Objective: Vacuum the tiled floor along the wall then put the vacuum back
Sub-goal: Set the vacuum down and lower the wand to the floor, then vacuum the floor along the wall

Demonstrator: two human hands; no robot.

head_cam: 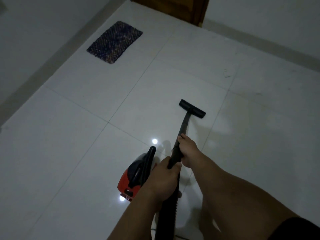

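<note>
A black vacuum wand (pixel 183 126) slants away from me over the white tiled floor (pixel 86 135). Its flat black floor nozzle (pixel 192 108) rests on the tiles near the middle of the room. My right hand (pixel 188 150) grips the wand higher up. My left hand (pixel 165 179) holds it lower, where the ribbed black hose (pixel 168 213) begins. The red and black vacuum body (pixel 136 175) sits on the floor just left of my left hand. The hose's lower end runs out of view at the bottom.
A dark woven mat (pixel 115 42) lies by the left wall's grey skirting (pixel 43 70). A brown wooden door (pixel 173 7) stands at the far end. Another wall with skirting (pixel 259 44) runs along the right. Small light scraps (pixel 227 73) lie on the tiles near it.
</note>
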